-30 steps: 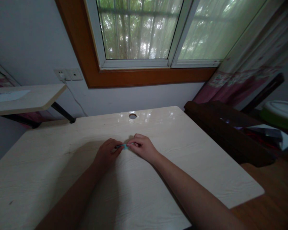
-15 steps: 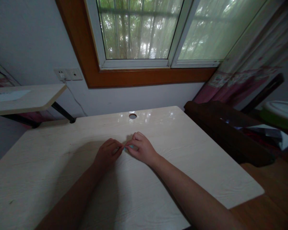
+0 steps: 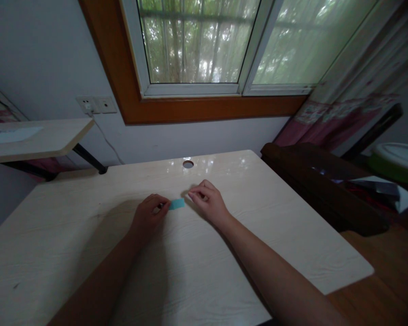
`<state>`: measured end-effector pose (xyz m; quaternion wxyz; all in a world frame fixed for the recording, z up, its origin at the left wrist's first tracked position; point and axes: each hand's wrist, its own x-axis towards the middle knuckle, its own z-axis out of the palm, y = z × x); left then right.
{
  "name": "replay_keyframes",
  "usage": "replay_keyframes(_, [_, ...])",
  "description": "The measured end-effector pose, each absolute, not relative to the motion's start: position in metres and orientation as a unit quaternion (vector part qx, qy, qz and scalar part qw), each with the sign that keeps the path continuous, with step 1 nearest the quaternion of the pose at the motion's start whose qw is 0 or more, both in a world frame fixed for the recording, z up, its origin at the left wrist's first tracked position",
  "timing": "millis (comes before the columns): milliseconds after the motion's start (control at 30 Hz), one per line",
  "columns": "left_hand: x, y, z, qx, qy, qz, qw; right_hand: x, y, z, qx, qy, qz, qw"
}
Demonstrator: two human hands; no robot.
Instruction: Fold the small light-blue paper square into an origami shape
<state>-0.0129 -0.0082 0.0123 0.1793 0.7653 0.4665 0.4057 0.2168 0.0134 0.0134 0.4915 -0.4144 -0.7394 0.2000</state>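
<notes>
A small turquoise strip, of paper or tape, juts out to the right from the fingertips of my left hand. Thumb and forefinger of that hand are pinched on its left end, low over the pale desk. My right hand hovers a little to the right of the strip and does not touch it. Its fingers are curled, with thumb and forefinger brought together; I see nothing between them.
Near the desk's back edge is a round cable hole. A raised shelf on black legs stands at the back left. Beyond the desk are a window and a wall socket. Dark wooden furniture stands along the right side.
My right hand has come away from my left, moving right and slightly up. The turquoise strip, mostly covered by my fingers before, now shows flat in my left hand's pinch.
</notes>
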Motion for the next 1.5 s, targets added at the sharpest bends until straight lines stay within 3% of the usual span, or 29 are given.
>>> replay_keyframes(267, [-0.01,-0.011,0.015,0.798,0.443,0.378,0.155,0.202,0.007,0.015,-0.32,-0.815,0.216,0.432])
replay_keyframes(667, [-0.017,-0.005,0.015,0.685,0.533,0.45,0.208,0.213,0.013,0.014,-0.409,-0.728,0.221,0.504])
replay_keyframes(1033, [-0.012,-0.005,0.014,0.761,0.433,0.461,0.143,0.207,0.009,0.014,-0.351,-0.778,0.222,0.471])
replay_keyframes(1500, [-0.013,-0.006,0.012,0.771,0.451,0.431,0.128,0.208,0.009,0.016,-0.351,-0.784,0.196,0.472])
